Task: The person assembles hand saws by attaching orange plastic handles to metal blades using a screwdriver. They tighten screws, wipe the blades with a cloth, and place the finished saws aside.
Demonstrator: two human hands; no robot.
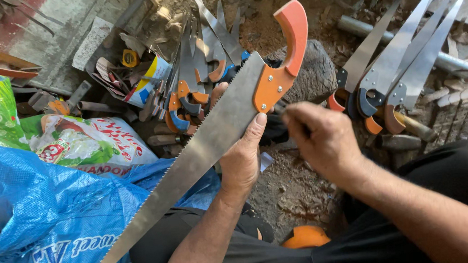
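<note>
My left hand (242,158) grips the steel blade of a hand saw (192,162) close to its orange handle (283,49). The blade runs down to the lower left, teeth along its upper edge, and the handle points up and right. My right hand (318,136) hovers just right of the handle's base, fingers curled together near the blade's end; whether it pinches something small I cannot tell. A dark rounded block (316,75) lies on the ground behind the handle.
A pile of finished saws (196,73) lies behind the blade, another group of saws (396,74) at the right. A blue woven sack (40,219) and printed bags (84,143) fill the left. A metal pipe (359,27), a yellow tape measure (130,58) and wood chips litter the dirt.
</note>
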